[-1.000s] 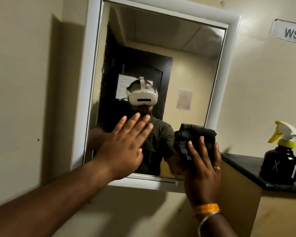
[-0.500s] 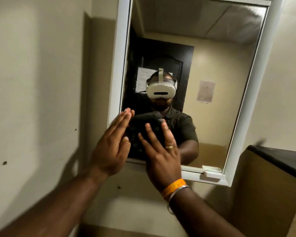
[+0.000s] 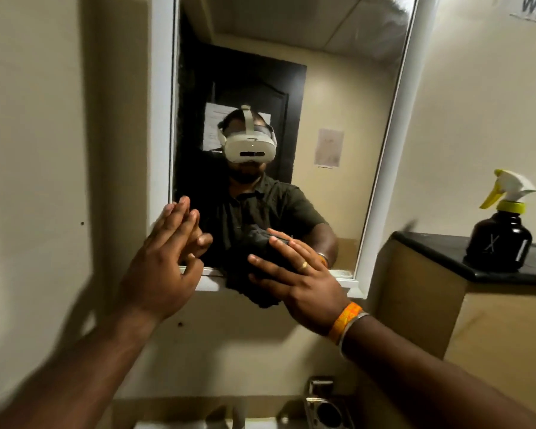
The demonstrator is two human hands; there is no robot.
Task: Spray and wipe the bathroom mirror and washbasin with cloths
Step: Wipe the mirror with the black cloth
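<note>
head view: a dark cloth (image 3: 250,267) lies bunched against the bottom edge of the wall mirror (image 3: 338,97), draping over the lower white frame. the right hand (image 3: 297,280) presses it to the glass with straight, slightly spread fingers; a ring and an orange wristband show on that hand. the left hand (image 3: 164,261) is flat at the mirror's lower left corner, fingers straight and close together, holding nothing. a black spray bottle (image 3: 500,233) with a yellow-and-white trigger head stands upright on a dark ledge (image 3: 440,249) to the right, well apart from both hands. a metal tap (image 3: 322,404) shows at the bottom of the frame, below the mirror.
</note>
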